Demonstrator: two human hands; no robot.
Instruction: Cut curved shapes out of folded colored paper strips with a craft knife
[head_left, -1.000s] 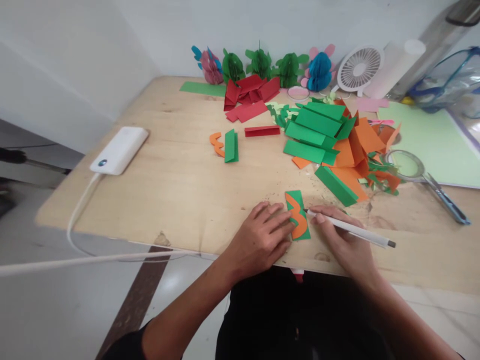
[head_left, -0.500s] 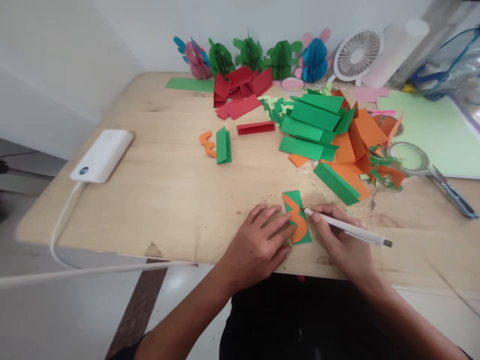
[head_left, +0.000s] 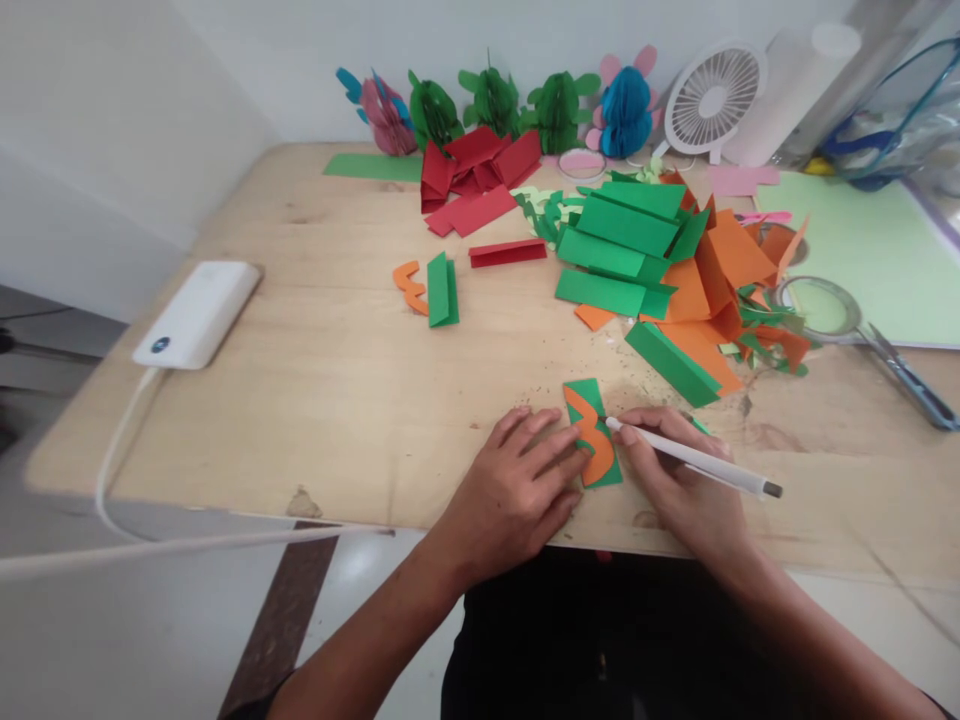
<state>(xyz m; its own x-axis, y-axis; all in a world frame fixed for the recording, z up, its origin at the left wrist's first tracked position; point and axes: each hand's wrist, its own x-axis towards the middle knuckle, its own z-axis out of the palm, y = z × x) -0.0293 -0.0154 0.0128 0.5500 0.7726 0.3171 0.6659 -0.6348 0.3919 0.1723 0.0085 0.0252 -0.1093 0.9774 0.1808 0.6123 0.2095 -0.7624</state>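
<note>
A wavy orange paper cutout (head_left: 598, 462) lies on a green paper piece (head_left: 587, 390) near the table's front edge. My left hand (head_left: 525, 480) lies flat with fingers spread, its fingertips pressing on the cutout's left side. My right hand (head_left: 679, 475) is closed around a white pen (head_left: 697, 460). The pen's tip meets the papers at the notch on the cutout's right edge. Farther off, a folded green strip (head_left: 442, 290) stands beside another orange cutout (head_left: 410, 286).
Folded green papers (head_left: 628, 222) and orange papers (head_left: 739, 255) are piled at centre right. Red papers (head_left: 480, 165) lie behind. Scissors (head_left: 911, 375) lie at right. A white power bank (head_left: 196, 315) with a cable is at left. Paper figures (head_left: 559, 112) and a fan (head_left: 716, 100) line the wall.
The camera view has shifted slightly. Both hands, the pen and the two papers beneath them stay nearly in place.
</note>
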